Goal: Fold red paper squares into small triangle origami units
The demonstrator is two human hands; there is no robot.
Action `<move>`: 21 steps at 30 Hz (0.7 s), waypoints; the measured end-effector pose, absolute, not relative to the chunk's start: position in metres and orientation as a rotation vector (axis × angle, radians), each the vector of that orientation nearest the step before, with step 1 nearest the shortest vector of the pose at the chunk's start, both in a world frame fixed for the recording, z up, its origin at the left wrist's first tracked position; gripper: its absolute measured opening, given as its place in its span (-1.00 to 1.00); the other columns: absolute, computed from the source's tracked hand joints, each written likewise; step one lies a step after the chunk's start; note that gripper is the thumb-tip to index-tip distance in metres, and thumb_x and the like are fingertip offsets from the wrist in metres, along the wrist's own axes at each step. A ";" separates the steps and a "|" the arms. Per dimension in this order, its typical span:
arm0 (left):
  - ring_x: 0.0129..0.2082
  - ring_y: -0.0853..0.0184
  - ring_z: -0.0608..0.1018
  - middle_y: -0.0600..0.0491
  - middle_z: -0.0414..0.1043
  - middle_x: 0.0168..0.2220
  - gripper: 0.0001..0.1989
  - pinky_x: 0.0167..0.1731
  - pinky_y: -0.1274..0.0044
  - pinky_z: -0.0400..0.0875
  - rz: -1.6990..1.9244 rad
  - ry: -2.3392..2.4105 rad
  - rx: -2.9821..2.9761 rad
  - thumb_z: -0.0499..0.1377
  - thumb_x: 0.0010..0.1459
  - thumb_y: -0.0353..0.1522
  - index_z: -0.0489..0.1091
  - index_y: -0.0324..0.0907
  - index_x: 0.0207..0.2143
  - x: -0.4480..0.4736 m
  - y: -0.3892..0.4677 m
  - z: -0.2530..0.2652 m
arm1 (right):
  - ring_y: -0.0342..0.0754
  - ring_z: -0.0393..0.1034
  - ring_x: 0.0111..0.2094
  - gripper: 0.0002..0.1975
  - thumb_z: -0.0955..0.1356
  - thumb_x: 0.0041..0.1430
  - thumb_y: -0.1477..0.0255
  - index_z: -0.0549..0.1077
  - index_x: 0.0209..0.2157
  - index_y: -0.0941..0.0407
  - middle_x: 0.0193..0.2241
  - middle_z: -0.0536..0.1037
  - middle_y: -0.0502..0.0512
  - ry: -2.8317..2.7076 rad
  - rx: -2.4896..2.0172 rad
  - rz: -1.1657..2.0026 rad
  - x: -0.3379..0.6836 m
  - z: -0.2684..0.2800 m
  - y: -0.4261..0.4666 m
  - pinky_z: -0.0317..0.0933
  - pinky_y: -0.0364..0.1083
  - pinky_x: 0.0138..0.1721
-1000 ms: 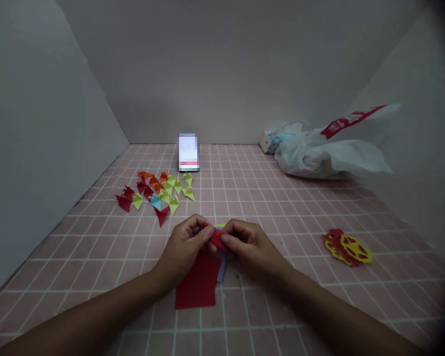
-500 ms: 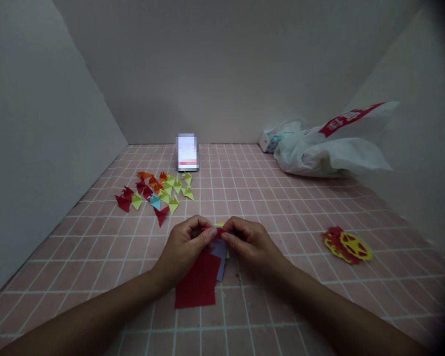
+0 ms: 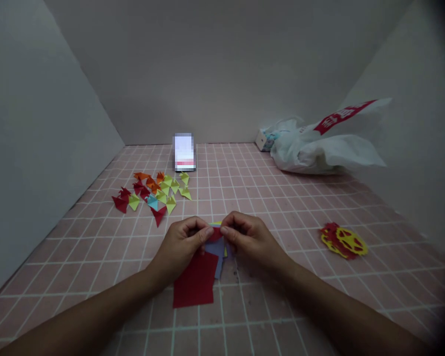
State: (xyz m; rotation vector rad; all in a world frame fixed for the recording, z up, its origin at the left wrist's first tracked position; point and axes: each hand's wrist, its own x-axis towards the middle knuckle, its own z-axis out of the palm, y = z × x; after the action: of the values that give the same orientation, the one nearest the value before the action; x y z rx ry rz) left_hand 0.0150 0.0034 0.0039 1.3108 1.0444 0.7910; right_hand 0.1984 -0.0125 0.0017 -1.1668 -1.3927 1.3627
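Observation:
Between my two hands is a small folded piece of red paper (image 3: 215, 234). My left hand (image 3: 187, 242) pinches its left side with thumb and forefinger; my right hand (image 3: 248, 237) pinches its right side the same way. Fingers cover much of it, so its exact folded form cannot be made out. Below it on the table lie coloured paper sheets: a red square sheet (image 3: 195, 282) nearest me, partly under my left hand, and a bluish-purple sheet (image 3: 218, 257) beside it. Yellow edges peek out from behind the purple one.
Several folded paper birds (image 3: 152, 190) in red, orange, yellow and blue lie at the left. Behind them stands a lit phone (image 3: 184, 152). A white plastic bag (image 3: 319, 151) and a small box (image 3: 265, 140) are at the back right. Yellow and red paper cutouts (image 3: 344, 242) lie at the right.
My hands have drawn slightly apart at the fingertips, the right one rising a little, and more of the red folded paper shows between them. The whole view has shifted slightly.

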 end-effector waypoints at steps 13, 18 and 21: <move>-0.56 0.47 0.45 0.14 0.46 -0.56 -0.74 -0.52 0.66 0.31 0.877 1.025 1.005 0.33 0.03 -0.23 0.37 -0.21 -0.42 0.019 0.000 -0.002 | -0.25 0.21 -0.61 -0.86 0.40 0.12 0.36 0.45 -0.39 0.15 -0.57 0.44 -0.07 -1.152 -0.996 1.617 0.191 -0.010 -0.014 0.06 -0.20 -0.53; -0.55 0.48 0.45 0.15 0.47 -0.54 -0.77 -0.51 0.67 0.31 0.840 0.990 1.061 0.29 0.11 -0.21 0.39 -0.19 -0.38 0.018 -0.002 -0.004 | -0.22 0.22 -0.60 -0.88 0.38 0.16 0.38 0.44 -0.39 0.15 -0.59 0.40 -0.09 -1.204 -1.031 1.529 0.193 -0.011 -0.014 0.08 -0.18 -0.53; -0.56 0.48 0.44 0.13 0.49 -0.53 -0.75 -0.54 0.67 0.28 0.823 0.976 1.045 0.22 0.18 -0.17 0.41 -0.18 -0.36 0.018 -0.003 -0.005 | -0.22 0.23 -0.58 -0.89 0.36 0.19 0.40 0.43 -0.37 0.14 -0.57 0.43 -0.07 -1.238 -1.028 1.509 0.194 -0.011 -0.015 0.09 -0.18 -0.51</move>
State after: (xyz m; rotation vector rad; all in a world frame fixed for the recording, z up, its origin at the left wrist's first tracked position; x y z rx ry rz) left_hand 0.0176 -0.0028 -0.0045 1.0454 0.9759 0.8226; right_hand 0.1939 -0.0146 -0.0112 -1.0276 -1.2377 1.5088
